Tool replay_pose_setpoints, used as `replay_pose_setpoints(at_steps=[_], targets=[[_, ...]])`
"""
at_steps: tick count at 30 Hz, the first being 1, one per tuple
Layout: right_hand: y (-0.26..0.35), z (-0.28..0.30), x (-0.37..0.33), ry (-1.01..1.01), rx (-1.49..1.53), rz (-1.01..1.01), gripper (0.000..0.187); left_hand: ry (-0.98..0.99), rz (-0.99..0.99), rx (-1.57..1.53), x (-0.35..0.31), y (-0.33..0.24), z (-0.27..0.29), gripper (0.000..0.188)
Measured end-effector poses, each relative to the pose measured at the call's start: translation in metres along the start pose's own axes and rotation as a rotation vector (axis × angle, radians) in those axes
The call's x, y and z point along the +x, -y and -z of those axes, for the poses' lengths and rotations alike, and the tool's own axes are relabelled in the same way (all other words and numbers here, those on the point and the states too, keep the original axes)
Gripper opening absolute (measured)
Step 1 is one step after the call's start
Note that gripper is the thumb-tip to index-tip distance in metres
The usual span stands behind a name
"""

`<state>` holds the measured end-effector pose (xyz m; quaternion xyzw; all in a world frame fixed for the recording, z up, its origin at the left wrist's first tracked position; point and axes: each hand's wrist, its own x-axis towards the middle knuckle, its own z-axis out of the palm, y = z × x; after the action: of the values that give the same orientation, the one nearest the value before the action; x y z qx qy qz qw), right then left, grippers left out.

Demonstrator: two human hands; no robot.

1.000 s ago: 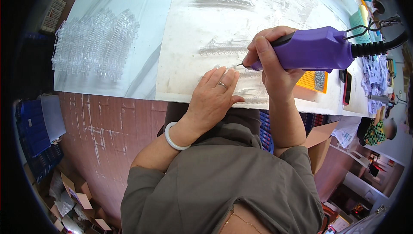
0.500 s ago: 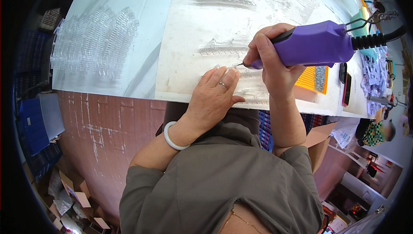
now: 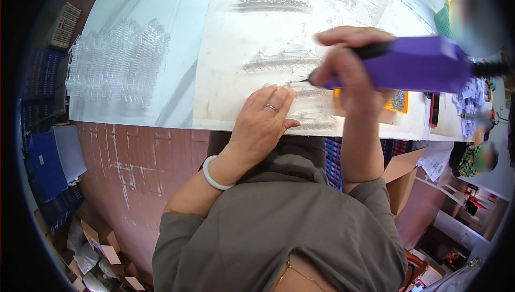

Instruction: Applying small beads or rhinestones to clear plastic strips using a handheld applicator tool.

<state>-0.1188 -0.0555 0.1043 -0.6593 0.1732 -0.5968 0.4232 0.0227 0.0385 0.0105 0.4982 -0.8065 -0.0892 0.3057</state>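
My left hand (image 3: 263, 117) lies flat on the board, fingers stretched out and thumb apart, its fingertips resting at the end of a clear plastic strip (image 3: 313, 93). Wrapped round a purple electric screwdriver (image 3: 424, 65), my right hand (image 3: 351, 77) is smeared by motion. The thin bit points left, just beside my left fingertips; whether it touches the strip I cannot tell. Another clear toothed strip (image 3: 279, 62) lies farther from me, and one more (image 3: 315, 123) near the front edge.
A heap of clear strips (image 3: 118, 69) covers the table's left part. Right of my right arm sits an orange tray (image 3: 406, 102) with small metallic pieces. A dark phone (image 3: 433, 111) lies farther right. Cardboard boxes (image 3: 99, 241) stand on the floor at lower left.
The screwdriver has swung to a more level angle and its body has moved right with my right hand. My left hand stays on the strip. The whole view has shifted slightly.
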Motion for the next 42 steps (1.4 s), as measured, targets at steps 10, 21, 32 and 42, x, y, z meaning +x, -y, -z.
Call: replay_pose_setpoints(at_steps=[10, 21, 32, 42], targets=[[0.013, 0.08, -0.025, -0.475, -0.246, -0.094, 0.005, 0.069, 0.015, 0.176, -0.001, -0.011, 0.012, 0.053], [0.003, 0.086, -0.034, -0.422, -0.213, -0.057, 0.004, 0.093, 0.022, 0.201, -0.002, -0.012, 0.013, 0.054], [-0.001, 0.085, -0.034, -0.411, -0.236, -0.08, 0.006, 0.083, 0.028, 0.178, -0.002, -0.011, 0.012, 0.054], [-0.004, 0.085, -0.034, -0.4, -0.238, -0.035, 0.005, 0.057, 0.005, 0.184, -0.003, -0.009, 0.01, 0.057]])
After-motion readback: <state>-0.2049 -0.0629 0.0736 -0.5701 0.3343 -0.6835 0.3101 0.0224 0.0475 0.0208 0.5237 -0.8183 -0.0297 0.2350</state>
